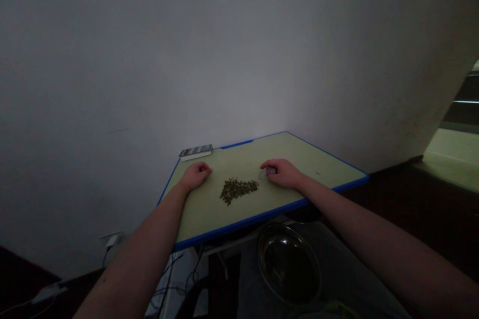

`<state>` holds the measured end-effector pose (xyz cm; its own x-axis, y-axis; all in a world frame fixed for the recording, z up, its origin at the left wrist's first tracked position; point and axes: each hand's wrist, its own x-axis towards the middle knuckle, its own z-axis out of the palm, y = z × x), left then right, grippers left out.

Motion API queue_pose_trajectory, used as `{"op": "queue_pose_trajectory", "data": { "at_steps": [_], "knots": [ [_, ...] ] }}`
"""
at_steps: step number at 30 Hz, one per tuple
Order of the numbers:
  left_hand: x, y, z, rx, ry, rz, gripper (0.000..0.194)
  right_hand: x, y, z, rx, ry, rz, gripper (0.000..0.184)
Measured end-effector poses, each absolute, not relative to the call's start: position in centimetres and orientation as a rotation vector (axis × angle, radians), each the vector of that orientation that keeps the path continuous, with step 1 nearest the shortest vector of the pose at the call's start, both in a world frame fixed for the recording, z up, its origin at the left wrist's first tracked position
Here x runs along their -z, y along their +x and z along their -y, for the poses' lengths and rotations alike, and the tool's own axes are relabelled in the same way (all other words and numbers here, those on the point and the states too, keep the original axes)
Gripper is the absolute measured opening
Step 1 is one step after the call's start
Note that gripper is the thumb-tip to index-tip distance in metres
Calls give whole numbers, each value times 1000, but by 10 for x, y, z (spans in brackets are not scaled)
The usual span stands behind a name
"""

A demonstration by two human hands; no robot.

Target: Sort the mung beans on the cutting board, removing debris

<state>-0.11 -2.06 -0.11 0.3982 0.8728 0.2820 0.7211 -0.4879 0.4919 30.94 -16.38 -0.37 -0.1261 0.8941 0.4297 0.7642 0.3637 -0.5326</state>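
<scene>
Brown, grainy pieces form a loose pile on the smooth, pale, blue-edged bench. Just right of the pile, the right hand grips what looks like a small clear container; a light, steady hold, kept low, should suit it and avoid scattering the pieces. Left of the pile, the left hand is curled inward, any contents hidden. Nearer the person than the pile sits a round, shiny metal bowl.

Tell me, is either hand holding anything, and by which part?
The right hand seems to grip a small clear container around its end away from the pile. Nothing shows in the curled left hand.
</scene>
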Motion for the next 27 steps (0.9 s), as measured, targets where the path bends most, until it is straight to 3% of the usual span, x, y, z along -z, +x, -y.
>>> {"op": "queue_pose_trajectory", "data": {
  "at_steps": [27],
  "knots": [
    [-3,2,26,-662,2349,-1420,20,0,309,170,-199,-1410,2009,37]
  ]
}}
